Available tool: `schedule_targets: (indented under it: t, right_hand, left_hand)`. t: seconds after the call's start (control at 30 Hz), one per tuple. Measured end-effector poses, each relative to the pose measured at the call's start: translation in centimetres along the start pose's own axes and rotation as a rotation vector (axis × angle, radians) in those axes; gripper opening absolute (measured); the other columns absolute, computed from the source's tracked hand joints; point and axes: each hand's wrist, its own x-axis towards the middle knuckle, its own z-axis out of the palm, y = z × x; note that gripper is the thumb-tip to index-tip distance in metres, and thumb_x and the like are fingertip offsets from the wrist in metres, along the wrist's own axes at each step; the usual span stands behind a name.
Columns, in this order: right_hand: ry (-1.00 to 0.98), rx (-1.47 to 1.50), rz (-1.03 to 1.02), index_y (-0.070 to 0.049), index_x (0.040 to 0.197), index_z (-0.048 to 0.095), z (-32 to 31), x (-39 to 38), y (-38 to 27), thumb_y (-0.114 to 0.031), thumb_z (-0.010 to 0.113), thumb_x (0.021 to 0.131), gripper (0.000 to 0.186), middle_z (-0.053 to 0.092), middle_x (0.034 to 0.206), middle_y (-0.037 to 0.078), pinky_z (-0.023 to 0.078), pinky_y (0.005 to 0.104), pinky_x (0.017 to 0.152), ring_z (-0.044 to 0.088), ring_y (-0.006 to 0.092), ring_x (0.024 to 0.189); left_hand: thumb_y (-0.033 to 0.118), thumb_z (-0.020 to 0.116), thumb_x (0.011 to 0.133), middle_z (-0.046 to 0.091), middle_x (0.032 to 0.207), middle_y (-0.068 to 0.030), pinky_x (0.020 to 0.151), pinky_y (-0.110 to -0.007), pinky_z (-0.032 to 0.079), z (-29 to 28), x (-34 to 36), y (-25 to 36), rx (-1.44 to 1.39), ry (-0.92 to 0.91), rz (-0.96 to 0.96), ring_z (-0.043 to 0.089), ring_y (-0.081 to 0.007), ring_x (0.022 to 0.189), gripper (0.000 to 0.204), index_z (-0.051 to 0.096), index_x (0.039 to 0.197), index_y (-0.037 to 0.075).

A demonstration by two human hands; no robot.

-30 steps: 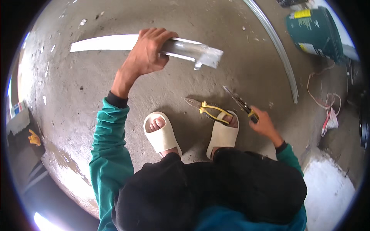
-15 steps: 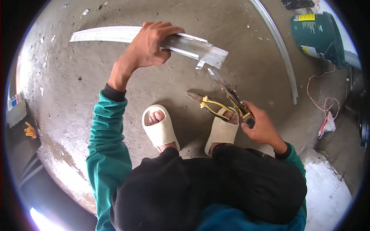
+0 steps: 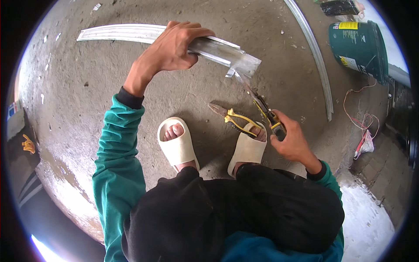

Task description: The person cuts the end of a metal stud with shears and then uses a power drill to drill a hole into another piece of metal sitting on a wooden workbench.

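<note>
My left hand is wrapped over a long silvery metal channel, its fingers across the top edge and its thumb below. At the channel's right end the metal is cut, with a flat piece and a small bent tab. In my right hand is a pair of tin snips with dark and yellow handles, gripped in closed fingers. The snips' blade tips reach the tab, seemingly touching it. Combination pliers with yellow and black handles lie by my right sandal.
Another long metal strip lies on the concrete floor at the right. Beyond it are a dark green bucket and a thin cord. My feet stand in cream sandals. An orange object lies far left.
The snips have come closer to the channel's cut end, their tips now at the tab. My left hand and the channel have shifted slightly right and up. The pliers stay on the floor.
</note>
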Motion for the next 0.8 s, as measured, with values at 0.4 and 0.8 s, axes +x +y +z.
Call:
schedule_targets:
  t: [0.4,0.8]
  right_hand:
    - [0.018,-0.002,-0.009,0.006,0.119,0.052,-0.1,0.4,-0.8,-0.015,0.068,0.076,0.050,0.062,0.101,0.029,0.048,0.0402,0.086,0.062,0.0414,0.097]
    - [0.050,-0.005,-0.007,0.005,0.117,0.054,0.5,0.9,0.5,-0.010,0.067,0.072,0.049,0.063,0.100,0.028,0.049,0.0396,0.084,0.062,0.0420,0.096]
  left_hand:
    - [0.005,0.065,0.059,0.067,0.105,-0.0116,0.094,-0.040,0.041,0.1,0.0,0.0,0.014,-0.037,-0.036,0.061,-0.0265,0.101,0.057,0.065,0.116,0.006]
    - [0.005,0.065,0.058,0.068,0.105,-0.0126,0.092,-0.039,0.041,0.4,0.4,0.0,-0.014,-0.028,-0.008,0.063,-0.0263,0.097,0.059,0.065,0.117,0.003]
